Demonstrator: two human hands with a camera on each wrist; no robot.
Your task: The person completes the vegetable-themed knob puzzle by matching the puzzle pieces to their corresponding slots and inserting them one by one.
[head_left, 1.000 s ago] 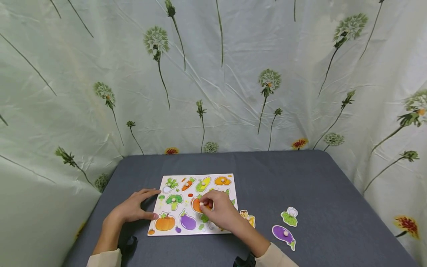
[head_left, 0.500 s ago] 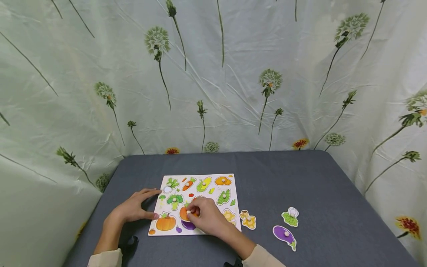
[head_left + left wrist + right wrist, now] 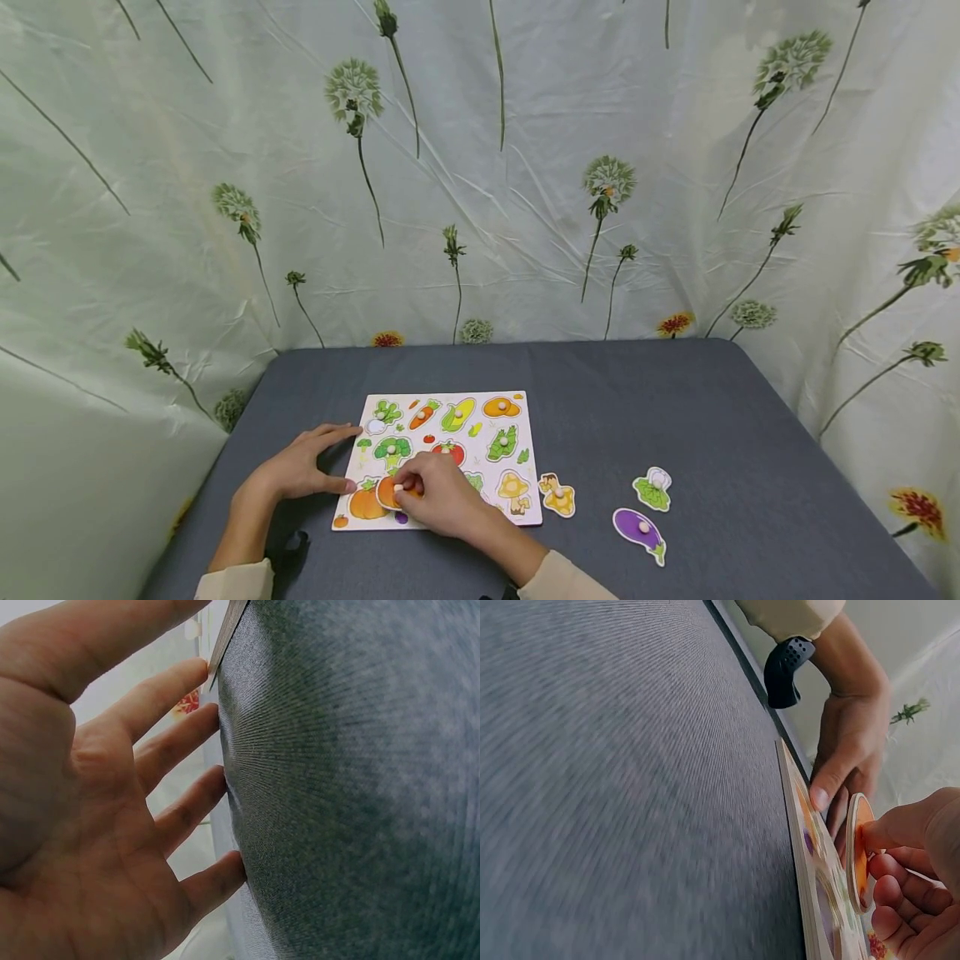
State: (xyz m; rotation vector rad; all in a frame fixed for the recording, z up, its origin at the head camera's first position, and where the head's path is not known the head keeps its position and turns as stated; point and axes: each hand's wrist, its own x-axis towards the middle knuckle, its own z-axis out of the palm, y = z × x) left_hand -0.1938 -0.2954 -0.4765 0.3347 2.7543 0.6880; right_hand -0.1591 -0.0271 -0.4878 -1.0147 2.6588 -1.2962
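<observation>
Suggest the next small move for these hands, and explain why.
Probably ease the pumpkin piece slightly left and lower it: the right hand pinches it above the board, and a similar pumpkin picture shows partly covered beside it; the left hand touches the board's left edge.

The board (image 3: 491, 469) lies on the surface (image 3: 712, 417) before me, with my left hand (image 3: 296, 467) at its left edge. My right hand (image 3: 441, 497) is over the board's near half, holding a puzzle piece (image 3: 386, 493) just above its near-left part. Immediately right of the board lies the mushroom piece (image 3: 558, 500); farther right, the cabbage piece (image 3: 651, 493) is behind the eggplant piece (image 3: 633, 527). The curtain (image 3: 525, 208) hangs behind the surface.
</observation>
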